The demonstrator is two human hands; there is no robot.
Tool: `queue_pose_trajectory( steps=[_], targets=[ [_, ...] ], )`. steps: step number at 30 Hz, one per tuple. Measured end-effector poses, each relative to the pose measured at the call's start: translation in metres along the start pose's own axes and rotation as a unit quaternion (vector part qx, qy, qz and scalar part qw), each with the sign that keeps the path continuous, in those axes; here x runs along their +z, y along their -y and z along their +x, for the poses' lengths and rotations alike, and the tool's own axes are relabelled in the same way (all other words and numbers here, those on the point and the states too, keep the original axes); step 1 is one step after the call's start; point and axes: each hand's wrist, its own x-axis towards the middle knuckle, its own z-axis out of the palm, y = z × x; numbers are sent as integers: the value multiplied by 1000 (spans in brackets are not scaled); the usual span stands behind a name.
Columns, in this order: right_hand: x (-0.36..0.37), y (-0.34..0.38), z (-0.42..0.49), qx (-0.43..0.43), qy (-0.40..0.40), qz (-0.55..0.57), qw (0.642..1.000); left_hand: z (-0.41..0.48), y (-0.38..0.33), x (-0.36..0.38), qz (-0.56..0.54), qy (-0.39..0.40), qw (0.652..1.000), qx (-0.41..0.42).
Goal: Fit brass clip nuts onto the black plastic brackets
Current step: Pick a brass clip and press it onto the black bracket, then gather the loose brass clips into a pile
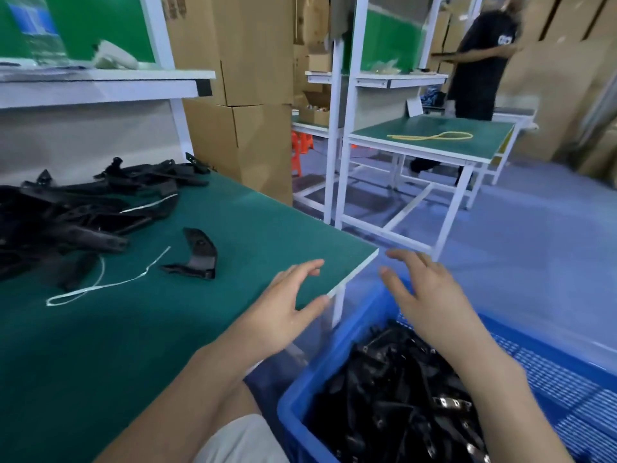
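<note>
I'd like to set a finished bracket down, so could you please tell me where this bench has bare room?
The bench is bare from the lone bracket across to its right edge, and along the near strip below the string, beside the left hand. The far left is crowded with the bracket pile, and brackets fill much of the crate.

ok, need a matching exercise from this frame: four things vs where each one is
Things
1. curved black plastic bracket, lying alone
2. blue plastic crate
3. yellow cord loop
4. right hand

Places
A. on the far green-topped table
B. open, over the crate's far corner
C. on the near green mat, beside a white string
D. past the near table's right edge, full of black brackets

Pairs: 1-C, 2-D, 3-A, 4-B
</note>
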Motion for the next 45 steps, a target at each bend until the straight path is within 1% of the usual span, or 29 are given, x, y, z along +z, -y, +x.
queue_pose_trajectory(
  steps=[2,4,7,9,11,14,16,18,19,21,25,29,33,35,38,40,43,45],
  targets=[
    [21,30,1,-70,-5,41,997,-13,8,-20,17,-37,999,-6],
    [47,69,3,-140,9,74,987,-31,19,-47,38,-84,996,-23],
    [91,132,3,-221,63,101,968,-73,37,-97,97,-159,979,-80],
    [123,172,0,-266,110,103,952,-112,48,-130,157,-201,957,-139],
    [155,213,-8,-306,156,94,934,-161,59,-161,245,-244,915,-209],
    [203,270,-26,-353,220,32,909,-238,70,-196,362,-288,823,-329],
    [230,303,-36,-366,250,2,897,-287,77,-211,399,-307,769,-395],
    [253,330,-44,-370,271,-21,888,-325,83,-222,393,-315,740,-446],
    [262,342,-47,-373,279,-30,884,-338,86,-226,374,-312,734,-474],
    [279,361,-51,-381,288,-36,878,-350,95,-232,336,-302,738,-501],
    [306,391,-53,-396,280,-23,874,-336,117,-243,321,-272,779,-465],
    [326,415,-40,-408,263,0,874,-318,146,-263,313,-265,804,-431],
    [346,438,-17,-406,270,20,873,-301,175,-285,285,-266,818,-422],
    [357,448,-6,-407,267,28,873,-296,189,-294,279,-273,820,-419],
    [370,461,5,-411,270,31,870,-289,205,-305,286,-298,808,-420],
    [376,465,9,-414,271,40,868,-284,213,-312,293,-306,792,-439],
    [378,465,10,-417,250,65,871,-276,221,-321,322,-334,752,-468],
    [377,464,10,-422,240,73,871,-274,223,-325,368,-372,713,-467]
  ],
)
